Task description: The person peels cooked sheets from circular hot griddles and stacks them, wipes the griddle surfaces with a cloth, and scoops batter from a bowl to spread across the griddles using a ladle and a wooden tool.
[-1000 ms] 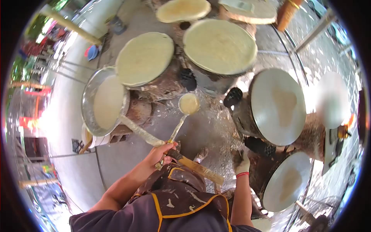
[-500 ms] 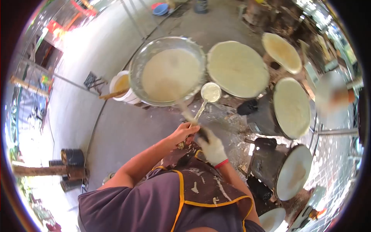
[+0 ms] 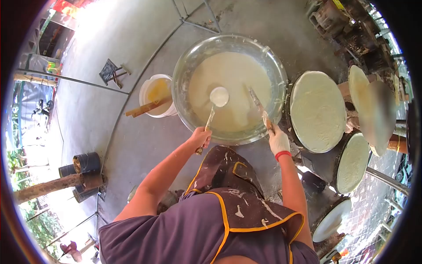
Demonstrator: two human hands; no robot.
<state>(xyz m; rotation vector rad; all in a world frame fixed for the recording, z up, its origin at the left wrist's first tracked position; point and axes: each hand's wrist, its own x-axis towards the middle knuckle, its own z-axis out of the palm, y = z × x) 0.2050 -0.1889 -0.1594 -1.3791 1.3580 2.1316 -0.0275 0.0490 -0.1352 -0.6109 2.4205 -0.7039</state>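
There's the white bucket [image 3: 151, 83], then your left hand [image 3: 201, 137], wrapped around the ladle [image 3: 219, 97], over pale batter [image 3: 239, 66] in the metal basin [image 3: 181, 77]; your gloved right hand [image 3: 279, 141] grips a smeared paddle [image 3: 259, 104], beside the coated round plate [image 3: 318, 112].

Got round silver metal basin [image 3: 181, 90] of cream liquid [image 3: 237, 70]; across it, round-cupped smeared ladle [image 3: 219, 97], handle toward 7 o'clock, plus narrow smeared paddle [image 3: 260, 108], handle toward 5.
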